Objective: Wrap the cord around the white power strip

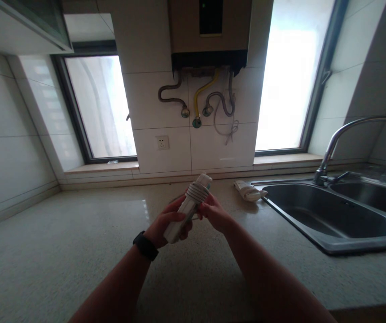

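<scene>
A long white power strip (181,224) is held tilted above the counter, its upper end leaning away to the right. White cord (198,192) is wound in several turns around that upper part. My left hand (168,223), with a black watch on its wrist, is closed around the strip's lower half, thumb along the top. My right hand (214,212) is closed at the strip's right side, just below the turns, with its fingertips at the cord. A short piece of cord shows beneath the strip between the hands. The right fingertips are partly hidden behind it.
A white bundled object (249,192) lies on the counter (78,260) against the rim of the double sink (327,211). A chrome faucet (331,143) rises behind the sink. On the wall are a socket (162,142) and a water heater (209,36) with hoses.
</scene>
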`<state>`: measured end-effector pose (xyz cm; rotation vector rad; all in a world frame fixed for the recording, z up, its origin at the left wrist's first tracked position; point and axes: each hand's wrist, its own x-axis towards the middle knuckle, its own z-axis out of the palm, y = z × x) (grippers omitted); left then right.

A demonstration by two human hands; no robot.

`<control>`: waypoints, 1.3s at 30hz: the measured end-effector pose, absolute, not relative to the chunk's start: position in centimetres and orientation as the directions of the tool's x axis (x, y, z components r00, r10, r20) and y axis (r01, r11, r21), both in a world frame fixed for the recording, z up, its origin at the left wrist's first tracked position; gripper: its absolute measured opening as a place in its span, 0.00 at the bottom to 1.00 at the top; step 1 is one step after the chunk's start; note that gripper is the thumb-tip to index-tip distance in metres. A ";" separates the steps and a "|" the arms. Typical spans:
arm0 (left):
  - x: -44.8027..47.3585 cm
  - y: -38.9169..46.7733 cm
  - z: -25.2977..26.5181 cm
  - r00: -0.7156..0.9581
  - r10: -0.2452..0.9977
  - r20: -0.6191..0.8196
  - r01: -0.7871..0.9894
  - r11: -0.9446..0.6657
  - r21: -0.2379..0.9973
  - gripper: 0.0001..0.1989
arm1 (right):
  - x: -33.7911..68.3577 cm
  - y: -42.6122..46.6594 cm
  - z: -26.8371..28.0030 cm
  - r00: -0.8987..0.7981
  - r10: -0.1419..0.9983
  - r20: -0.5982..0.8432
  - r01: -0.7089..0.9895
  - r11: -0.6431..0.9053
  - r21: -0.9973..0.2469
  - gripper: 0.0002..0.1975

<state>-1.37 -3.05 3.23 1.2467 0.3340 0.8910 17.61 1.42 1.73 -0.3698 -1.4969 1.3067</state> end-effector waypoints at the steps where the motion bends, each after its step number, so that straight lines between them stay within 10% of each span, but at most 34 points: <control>1: -1.4 -3.0 3.1 0.663 0.712 0.231 -0.405 0.082 0.911 0.29 | 17.6 1.2 1.8 -0.407 0.782 0.471 -0.386 0.320 -0.865 0.31; 11: -1.6 -2.3 2.5 0.749 0.618 0.238 -0.408 0.148 0.901 0.27 | 17.2 0.6 1.9 -0.425 0.815 0.393 -0.449 0.187 -0.874 0.28; 21: -0.6 -2.3 2.6 0.566 0.798 0.206 -0.288 -0.043 0.957 0.26 | 17.3 1.9 1.3 -0.233 0.872 0.431 -0.343 0.341 -0.875 0.17; 32: 1.1 -1.9 0.7 0.311 0.742 0.594 0.362 -0.670 0.648 0.48 | 16.4 2.9 0.8 0.148 0.885 0.441 -0.041 0.451 -0.892 0.24; 39: 1.8 -2.4 0.0 0.190 0.784 0.590 0.657 -0.549 0.517 0.51 | 15.4 2.0 1.0 0.162 0.893 0.419 0.045 0.418 -0.907 0.25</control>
